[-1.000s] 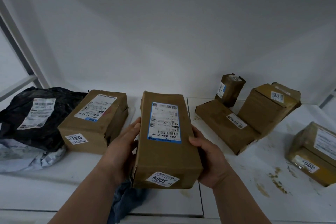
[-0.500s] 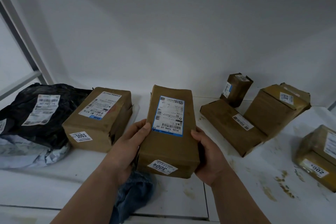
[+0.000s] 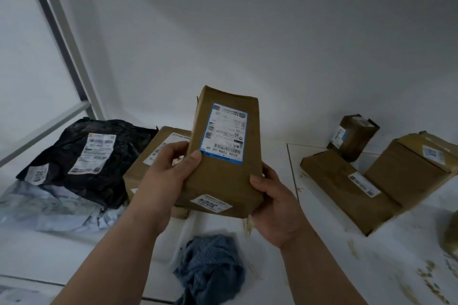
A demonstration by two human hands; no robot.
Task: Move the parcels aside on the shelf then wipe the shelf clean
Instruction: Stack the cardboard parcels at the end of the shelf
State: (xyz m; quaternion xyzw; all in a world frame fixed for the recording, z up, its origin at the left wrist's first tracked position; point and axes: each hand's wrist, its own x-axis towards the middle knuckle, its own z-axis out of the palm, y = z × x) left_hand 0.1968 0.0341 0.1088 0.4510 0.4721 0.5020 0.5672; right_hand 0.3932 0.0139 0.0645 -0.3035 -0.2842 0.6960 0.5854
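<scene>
Head view: parcel (image 3: 224, 171) gripped between both hands (image 3: 163, 181), above cloth (image 3: 210, 270).

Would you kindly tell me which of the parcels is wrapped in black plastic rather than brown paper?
The black bag parcel at far left, lying on a pale grey mailer; every other parcel is brown.

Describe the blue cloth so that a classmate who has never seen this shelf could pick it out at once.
Start at the white shelf and find the brown parcel held up in both hands. Directly below it, at the shelf's near edge, lies the blue cloth. It is the only soft, crumpled, unlabelled thing; its neighbours are labelled parcels.
</scene>
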